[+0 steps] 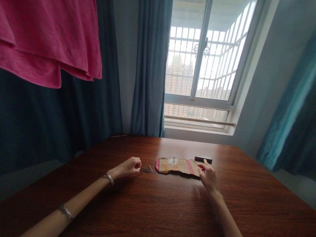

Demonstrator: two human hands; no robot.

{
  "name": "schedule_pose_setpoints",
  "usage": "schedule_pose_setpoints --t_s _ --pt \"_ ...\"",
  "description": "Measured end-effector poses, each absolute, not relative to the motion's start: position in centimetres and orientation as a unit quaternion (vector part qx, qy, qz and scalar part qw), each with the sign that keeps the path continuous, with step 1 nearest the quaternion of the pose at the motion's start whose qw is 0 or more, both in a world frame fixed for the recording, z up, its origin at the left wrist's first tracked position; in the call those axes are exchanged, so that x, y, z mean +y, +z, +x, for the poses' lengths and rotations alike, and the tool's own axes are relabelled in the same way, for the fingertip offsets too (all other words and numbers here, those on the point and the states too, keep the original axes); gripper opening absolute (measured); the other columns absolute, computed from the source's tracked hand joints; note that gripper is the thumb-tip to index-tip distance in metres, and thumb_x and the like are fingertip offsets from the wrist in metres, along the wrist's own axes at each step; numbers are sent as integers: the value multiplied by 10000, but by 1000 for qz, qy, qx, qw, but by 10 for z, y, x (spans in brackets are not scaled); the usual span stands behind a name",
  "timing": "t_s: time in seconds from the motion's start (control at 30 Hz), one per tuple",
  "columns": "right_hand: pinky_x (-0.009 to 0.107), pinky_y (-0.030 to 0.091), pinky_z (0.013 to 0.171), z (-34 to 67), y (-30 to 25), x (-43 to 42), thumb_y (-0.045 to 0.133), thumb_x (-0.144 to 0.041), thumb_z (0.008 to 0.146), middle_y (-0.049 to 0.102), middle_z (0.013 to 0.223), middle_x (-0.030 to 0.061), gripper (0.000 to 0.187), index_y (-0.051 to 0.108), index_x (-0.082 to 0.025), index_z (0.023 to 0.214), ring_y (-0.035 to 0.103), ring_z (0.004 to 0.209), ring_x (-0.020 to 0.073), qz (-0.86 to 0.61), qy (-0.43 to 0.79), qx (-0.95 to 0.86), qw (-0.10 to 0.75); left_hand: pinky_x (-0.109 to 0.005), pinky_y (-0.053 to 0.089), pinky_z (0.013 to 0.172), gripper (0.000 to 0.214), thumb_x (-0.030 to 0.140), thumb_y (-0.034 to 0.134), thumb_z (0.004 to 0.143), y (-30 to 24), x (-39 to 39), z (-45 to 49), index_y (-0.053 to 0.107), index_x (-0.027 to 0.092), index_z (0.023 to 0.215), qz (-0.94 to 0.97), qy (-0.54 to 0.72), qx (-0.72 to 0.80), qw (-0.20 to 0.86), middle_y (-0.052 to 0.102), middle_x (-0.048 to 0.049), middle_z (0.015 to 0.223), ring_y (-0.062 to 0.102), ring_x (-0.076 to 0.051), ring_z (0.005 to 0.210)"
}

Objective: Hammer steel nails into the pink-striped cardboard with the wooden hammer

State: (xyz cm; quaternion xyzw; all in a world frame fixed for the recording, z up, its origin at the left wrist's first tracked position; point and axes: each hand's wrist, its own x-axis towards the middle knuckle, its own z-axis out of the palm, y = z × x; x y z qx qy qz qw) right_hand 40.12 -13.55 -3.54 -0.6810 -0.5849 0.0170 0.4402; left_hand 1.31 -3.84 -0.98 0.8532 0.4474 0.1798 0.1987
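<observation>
A torn strip of patterned cardboard [178,165] with pink bands lies flat on the brown wooden table [158,204]. A small nail [174,159] stands upright in it. My right hand [208,176] rests at the strip's right end, fingers curled and pinching its edge. My left hand [128,167] lies on the table to the left, fingers curled loosely, its fingertips beside several loose nails [147,170]. That arm wears a bracelet at the wrist and a band further up.
A small dark block [203,159] lies just behind the strip's right end. Blue curtains [150,65] and a barred window [204,59] stand behind the table. A pink cloth [49,39] hangs at the upper left.
</observation>
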Motion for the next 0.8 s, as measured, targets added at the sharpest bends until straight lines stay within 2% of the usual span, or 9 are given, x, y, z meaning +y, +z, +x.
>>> schedule_pose_setpoints --t_s 0.13,0.2,0.3,0.37,0.67,0.8 --pt "299 487 646 384 -38 -134 492 -321 740 682 875 83 265 686 -183 857 617 760 207 -599 141 -605 504 -219 391 587 241 343 554 661 -7 -43 51 611 112 695 812 271 406 319 608 -41 701 534 -136 641" --pt "297 488 585 370 -40 -133 531 -373 730 684 790 76 281 695 -178 847 611 692 202 -557 219 -609 520 -218 393 553 286 375 554 679 -9 -48 76 617 101 731 781 295 390 388 613 -47 691 540 -132 609" --pt "267 464 482 351 -45 -132 591 -434 696 653 668 55 325 704 -163 836 573 578 169 -497 336 -589 542 -206 377 515 286 379 594 658 -16 -58 110 623 97 692 759 311 367 438 609 -44 641 525 -117 561" --pt "250 457 467 341 -48 -131 613 -445 682 633 638 38 337 705 -157 831 546 542 140 -463 387 -570 558 -205 375 509 272 365 605 655 -23 -65 129 634 97 692 759 306 347 458 603 -37 613 519 -113 543" --pt "231 460 481 330 -49 -132 638 -436 663 646 631 31 317 706 -148 777 537 521 111 -429 435 -555 564 -189 353 503 196 291 574 671 -36 -85 164 649 109 663 777 294 306 465 600 -22 591 511 -108 547" --pt "249 482 507 331 -44 -135 661 -450 627 675 683 52 334 708 -152 769 574 567 136 -432 432 -555 564 -194 345 499 181 281 579 667 -34 -85 169 655 117 664 775 299 299 469 605 -24 596 508 -111 554"
